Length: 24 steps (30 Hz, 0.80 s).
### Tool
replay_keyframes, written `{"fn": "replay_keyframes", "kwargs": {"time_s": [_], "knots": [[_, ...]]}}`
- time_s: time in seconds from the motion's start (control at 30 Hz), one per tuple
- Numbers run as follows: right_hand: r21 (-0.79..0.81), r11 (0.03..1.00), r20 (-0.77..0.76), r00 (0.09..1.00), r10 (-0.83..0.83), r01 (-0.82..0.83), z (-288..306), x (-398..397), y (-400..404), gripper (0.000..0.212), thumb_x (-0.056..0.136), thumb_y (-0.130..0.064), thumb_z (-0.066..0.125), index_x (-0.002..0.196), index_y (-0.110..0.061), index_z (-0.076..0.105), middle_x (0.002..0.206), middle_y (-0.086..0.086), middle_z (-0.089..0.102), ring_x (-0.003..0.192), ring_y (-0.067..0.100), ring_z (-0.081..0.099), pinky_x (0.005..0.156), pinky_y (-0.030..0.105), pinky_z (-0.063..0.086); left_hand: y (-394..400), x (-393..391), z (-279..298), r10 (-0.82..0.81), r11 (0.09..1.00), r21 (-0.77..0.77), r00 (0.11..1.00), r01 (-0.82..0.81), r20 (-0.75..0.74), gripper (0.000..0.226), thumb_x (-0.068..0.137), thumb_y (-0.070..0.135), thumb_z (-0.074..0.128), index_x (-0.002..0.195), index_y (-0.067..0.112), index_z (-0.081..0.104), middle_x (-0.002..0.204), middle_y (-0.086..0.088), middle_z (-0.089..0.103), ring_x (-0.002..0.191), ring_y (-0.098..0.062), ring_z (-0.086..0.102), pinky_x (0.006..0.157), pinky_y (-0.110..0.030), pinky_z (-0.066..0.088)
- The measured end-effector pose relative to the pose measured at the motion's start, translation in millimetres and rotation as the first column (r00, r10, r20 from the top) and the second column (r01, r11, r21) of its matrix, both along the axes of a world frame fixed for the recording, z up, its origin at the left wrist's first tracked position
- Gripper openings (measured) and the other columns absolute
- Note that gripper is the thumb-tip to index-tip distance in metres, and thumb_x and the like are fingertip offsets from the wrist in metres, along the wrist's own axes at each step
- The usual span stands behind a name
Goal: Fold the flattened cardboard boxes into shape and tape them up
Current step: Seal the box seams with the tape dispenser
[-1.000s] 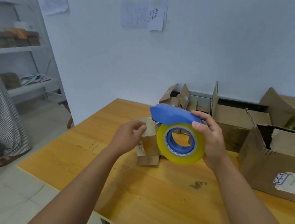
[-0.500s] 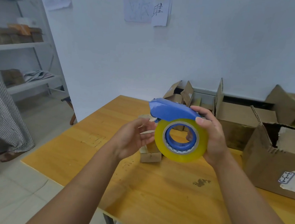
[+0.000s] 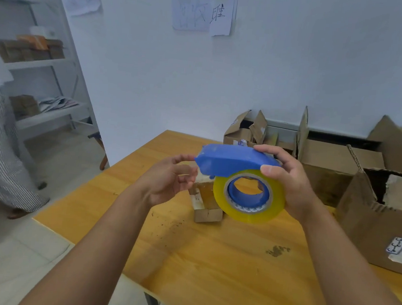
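A blue tape dispenser (image 3: 230, 159) carrying a yellow tape roll (image 3: 248, 213) is held up over the wooden table (image 3: 210, 261). My right hand (image 3: 291, 183) grips its rear, thumb on the roll's side and fingers over the top. My left hand (image 3: 166, 181) is at the dispenser's front tip, index finger and thumb curled around that end; any tape end between them is too small to make out. Behind the roll, a small folded cardboard box (image 3: 207, 201) with clear tape on it stands on the table, partly hidden.
A large open carton (image 3: 362, 227) with a white label sits on the table at the right. More open cartons (image 3: 327, 157) line the wall behind. A person in striped clothes (image 3: 0, 148) stands at the left beside metal shelves (image 3: 41, 60).
My left hand left the small box and rose to the dispenser's front tip. The dispenser in my right hand lifted slightly.
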State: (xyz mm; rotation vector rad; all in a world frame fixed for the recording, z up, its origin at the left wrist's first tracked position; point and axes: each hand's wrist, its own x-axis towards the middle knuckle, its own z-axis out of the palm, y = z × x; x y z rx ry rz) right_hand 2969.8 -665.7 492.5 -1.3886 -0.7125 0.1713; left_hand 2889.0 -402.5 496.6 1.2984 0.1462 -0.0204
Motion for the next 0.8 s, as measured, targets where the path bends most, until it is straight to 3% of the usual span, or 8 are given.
{"fn": "replay_keyframes", "kwargs": {"time_s": [0.13, 0.27, 0.4, 0.6, 0.8], "knots": [[-0.261, 0.965, 0.174, 0.984, 0.023, 0.024, 24, 10, -8, 0.052, 0.068, -0.053, 0.074, 0.119, -0.044, 0.068, 0.125, -0.017, 0.064, 0.113, 0.013, 0.065, 0.092, 0.031, 0.053, 6, -1, 13, -0.014, 0.916, 0.400, 0.996, -0.025, 0.093, 0.038, 0.094, -0.009, 0.053, 0.124, 0.012, 0.060, 0.072, -0.003, 0.055, 0.065, -0.012, 0.057, 0.066, -0.025, 0.052], [-0.334, 0.943, 0.203, 0.975, 0.087, -0.014, 38, 14, -7, 0.047, 0.074, -0.047, 0.075, 0.120, -0.043, 0.068, 0.118, -0.021, 0.066, 0.108, 0.009, 0.066, 0.083, 0.021, 0.055, 10, 7, 18, -0.006, 0.839, 0.542, 0.994, -0.052, 0.105, 0.032, 0.097, -0.006, 0.051, 0.119, 0.014, 0.064, 0.073, -0.001, 0.057, 0.068, -0.012, 0.055, 0.072, -0.029, 0.049], [-0.315, 0.949, 0.158, 0.985, 0.067, -0.015, 35, 22, -20, 0.041, 0.078, -0.035, 0.074, 0.118, -0.041, 0.071, 0.112, -0.020, 0.069, 0.102, 0.010, 0.069, 0.076, 0.019, 0.055, 34, 7, 9, 0.090, 0.820, 0.560, 0.993, -0.115, 0.072, 0.025, 0.099, -0.001, 0.051, 0.118, 0.009, 0.064, 0.077, -0.006, 0.055, 0.067, -0.014, 0.052, 0.069, -0.028, 0.048], [-0.438, 0.898, 0.187, 0.981, 0.042, 0.045, 30, 36, -33, 0.041, 0.076, -0.043, 0.073, 0.116, -0.048, 0.070, 0.112, -0.029, 0.065, 0.104, 0.001, 0.065, 0.079, 0.019, 0.053, 48, 9, -21, 0.166, 0.830, 0.542, 0.986, -0.130, -0.017, 0.022, 0.098, 0.002, 0.054, 0.115, 0.011, 0.064, 0.081, -0.006, 0.057, 0.066, -0.013, 0.052, 0.066, -0.028, 0.048], [-0.404, 0.909, 0.205, 0.979, -0.020, 0.103, 26, 44, -29, 0.037, 0.075, -0.039, 0.070, 0.111, -0.043, 0.073, 0.107, -0.023, 0.067, 0.099, 0.003, 0.066, 0.073, 0.015, 0.053, 35, 23, -40, 0.275, 0.826, 0.512, 0.961, -0.236, -0.001, 0.013, 0.096, 0.019, 0.064, 0.108, 0.014, 0.068, 0.082, -0.002, 0.056, 0.068, -0.015, 0.047, 0.065, -0.030, 0.045]]}}
